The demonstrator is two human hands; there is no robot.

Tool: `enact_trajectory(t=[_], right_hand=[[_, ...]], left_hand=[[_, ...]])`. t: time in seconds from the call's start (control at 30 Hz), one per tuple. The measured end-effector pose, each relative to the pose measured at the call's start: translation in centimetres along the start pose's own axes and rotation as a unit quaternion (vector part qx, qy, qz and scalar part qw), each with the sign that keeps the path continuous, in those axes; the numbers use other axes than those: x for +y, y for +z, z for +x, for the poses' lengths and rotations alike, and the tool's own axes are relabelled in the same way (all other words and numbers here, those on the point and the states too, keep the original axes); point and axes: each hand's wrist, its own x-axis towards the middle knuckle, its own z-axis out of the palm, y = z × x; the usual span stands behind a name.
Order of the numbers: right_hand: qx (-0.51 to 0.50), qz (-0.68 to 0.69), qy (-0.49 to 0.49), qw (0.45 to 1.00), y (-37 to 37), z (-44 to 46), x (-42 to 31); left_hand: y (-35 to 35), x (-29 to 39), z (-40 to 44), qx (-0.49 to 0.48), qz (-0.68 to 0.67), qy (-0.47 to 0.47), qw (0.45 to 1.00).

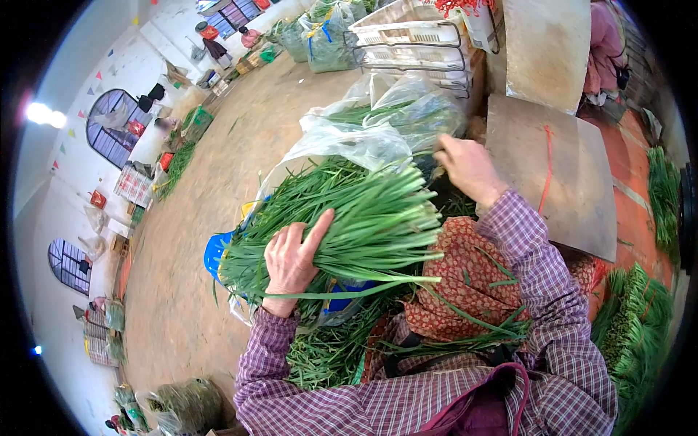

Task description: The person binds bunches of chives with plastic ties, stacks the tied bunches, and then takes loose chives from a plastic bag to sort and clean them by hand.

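A large loose bunch of green chives lies across in front of me, its pale stem ends pointing right. My left hand grips it from above, with fingers over the leaves. To the right of the stem ends is my right hand, its fingers curled together in a pinch; what they hold, if anything, I cannot make out. Behind the bunch sits a clear plastic bag with more greens inside. Under the bunch, blue plastic shows at the left. Loose leaves lie below, and several strands rest on the patterned red cloth over my lap.
A flat board with a red tie on it stands at my right. Bundled chives lie beyond it. White crates are stacked ahead, near filled bags. Other people are along the far wall.
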Motion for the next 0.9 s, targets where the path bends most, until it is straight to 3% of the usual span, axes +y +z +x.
enact_trajectory(t=[0.03, 0.07, 0.17, 0.23, 0.33, 0.6, 0.7, 0.73, 0.8, 0.9], right_hand=[[0.016, -0.015, 0.009, 1.0, -0.2, -0.5, 1.4], [-0.008, 0.014, 0.083, 0.996, -0.6, -1.1, 2.7], [0.008, 0.016, 0.02, 1.0, -3.4, -2.7, 0.6], [0.048, 0.102, -0.03, 0.993, -4.9, -2.7, -3.7], [0.059, 0.085, -0.06, 0.993, -4.9, -3.1, -7.1], [0.032, 0.066, -0.061, 0.995, -1.7, -2.5, -8.5], [-0.006, 0.253, -0.051, 0.966, -2.4, -2.6, -8.9], [-0.007, 0.254, -0.051, 0.966, -3.1, -2.7, -8.9], [-0.114, 0.427, 0.015, 0.897, -5.1, -3.1, -8.8], [-0.109, 0.536, 0.032, 0.836, -7.5, -3.7, -7.4]], left_hand=[[0.1, -0.3, -0.4, -0.007, -0.002, -0.028, 1.0], [0.2, -0.7, -0.7, -0.013, -0.004, -0.058, 0.998], [0.1, -1.2, -0.8, -0.017, 0.011, -0.088, 0.996], [0.0, -1.0, -0.4, -0.013, 0.021, -0.108, 0.994], [0.0, -0.7, -0.1, -0.035, 0.033, -0.115, 0.992], [-0.3, 0.3, 0.5, -0.026, 0.033, -0.107, 0.993], [0.0, 0.0, 0.3, -0.016, 0.025, -0.104, 0.994], [0.0, -0.2, 0.3, -0.029, 0.027, -0.111, 0.993], [0.1, -0.4, 0.3, -0.042, 0.027, -0.118, 0.992], [0.4, -0.8, 0.1, -0.035, 0.026, -0.125, 0.991]])
